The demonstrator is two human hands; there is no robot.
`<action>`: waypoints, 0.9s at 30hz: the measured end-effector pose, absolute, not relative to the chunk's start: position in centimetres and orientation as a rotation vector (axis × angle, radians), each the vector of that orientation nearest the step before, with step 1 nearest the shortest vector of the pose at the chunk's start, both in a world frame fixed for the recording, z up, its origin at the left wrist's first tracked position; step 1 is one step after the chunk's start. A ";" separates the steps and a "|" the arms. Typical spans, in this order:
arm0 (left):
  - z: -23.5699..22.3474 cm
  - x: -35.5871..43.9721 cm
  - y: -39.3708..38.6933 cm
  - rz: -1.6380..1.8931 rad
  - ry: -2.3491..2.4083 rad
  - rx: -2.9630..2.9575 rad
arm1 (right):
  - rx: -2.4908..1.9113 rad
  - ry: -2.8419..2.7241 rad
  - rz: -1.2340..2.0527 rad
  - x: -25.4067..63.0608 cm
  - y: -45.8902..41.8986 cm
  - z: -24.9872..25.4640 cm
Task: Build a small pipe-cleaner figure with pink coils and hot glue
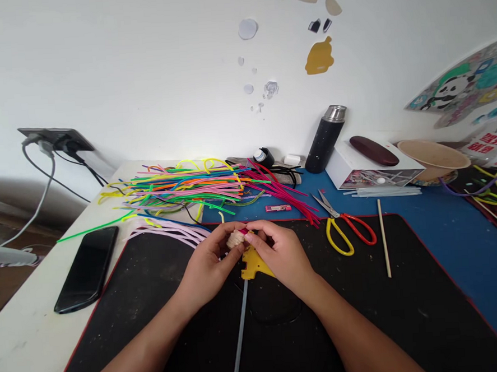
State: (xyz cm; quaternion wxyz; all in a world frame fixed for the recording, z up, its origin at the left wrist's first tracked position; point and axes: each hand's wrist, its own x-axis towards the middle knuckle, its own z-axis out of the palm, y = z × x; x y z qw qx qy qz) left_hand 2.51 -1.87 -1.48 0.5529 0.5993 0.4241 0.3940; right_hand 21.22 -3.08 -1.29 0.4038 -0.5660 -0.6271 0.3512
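Shows a small pale bundle at the centre of the view, held between both hands over the far part of the black mat. Pinches it in the left hand, with thumb and forefinger narrow around its near and far sides. Closes the right hand to a fine pinch at the magenta piece on the bundle's far right edge. Cannot tell how firmly either is gripped, nor whether joined together. Could loosen or unravel the bundle, in judgement, if eased too soon by the left fingertips. Could also pull the magenta piece askew through uneven pressure, with so little surface exposed between crowded fingertips. Could snag or shift the yellow glue gun, lying directly beneath and partly covered by the right hand, through a low wrist or a brush against the grey stick at its near end. Could scorch skin or fibre on contact if hot; cannot confirm heat or nozzle position. Points, as far as visible, with the magenta end away from the wearer and toward the right hand. Appears stubby and rounded, with any long axis slanting only slightly from near left to far right. Cannot fix that axis more exactly behind the fingers.
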 end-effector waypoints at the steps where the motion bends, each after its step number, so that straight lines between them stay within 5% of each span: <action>1: -1.4 2.5 -1.8 0.932 1.002 1.414 | -1.437 -1.587 0.883 21.2 -3.1 -1.3; 27: -1.7 2.9 -1.6 0.958 1.021 1.333 | -1.444 -1.609 0.869 21.5 -3.2 -0.8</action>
